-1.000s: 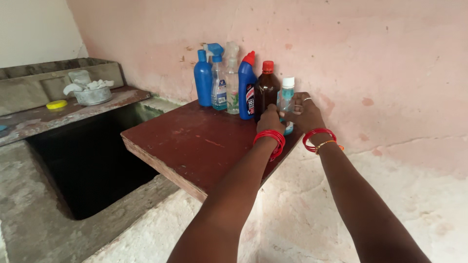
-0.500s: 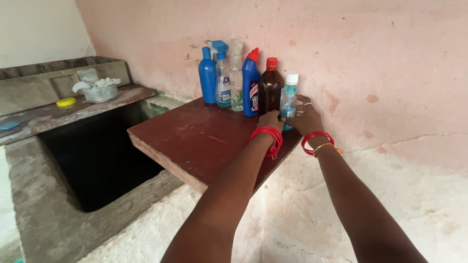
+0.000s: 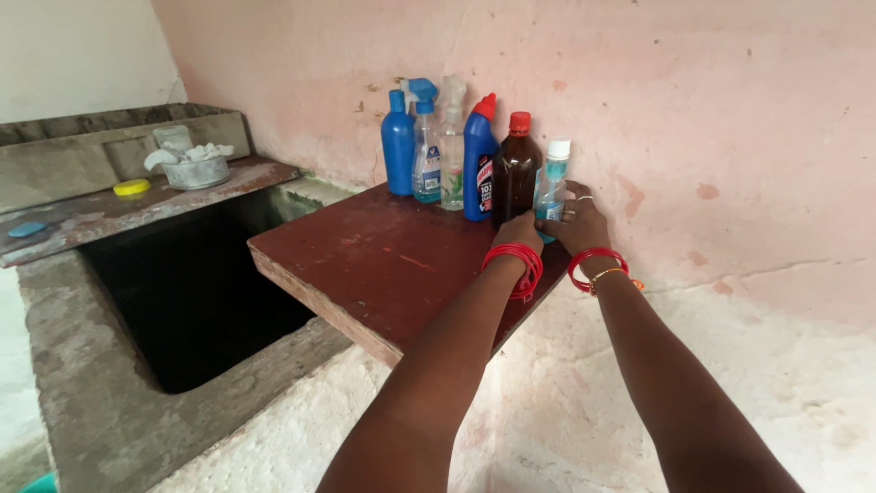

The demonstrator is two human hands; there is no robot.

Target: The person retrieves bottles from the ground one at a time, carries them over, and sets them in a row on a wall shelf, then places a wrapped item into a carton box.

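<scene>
Beside the brown bottle (image 3: 516, 164), my left hand (image 3: 518, 232) and right hand (image 3: 577, 222) stay wrapped around the small clear bottle (image 3: 551, 187) on the counter (image 3: 383, 265); since a second ago nothing has shifted.

Centre right of frame: left hand (image 3: 520, 230) and right hand (image 3: 578, 222) wrapped round small clear bottle (image 3: 551, 186) on red-brown shelf (image 3: 383, 265). Behind, along pink wall (image 3: 693, 100): dark brown bottle (image 3: 516, 169), blue bottles (image 3: 398, 143). Lower left: concrete tank (image 3: 100, 402).
</scene>
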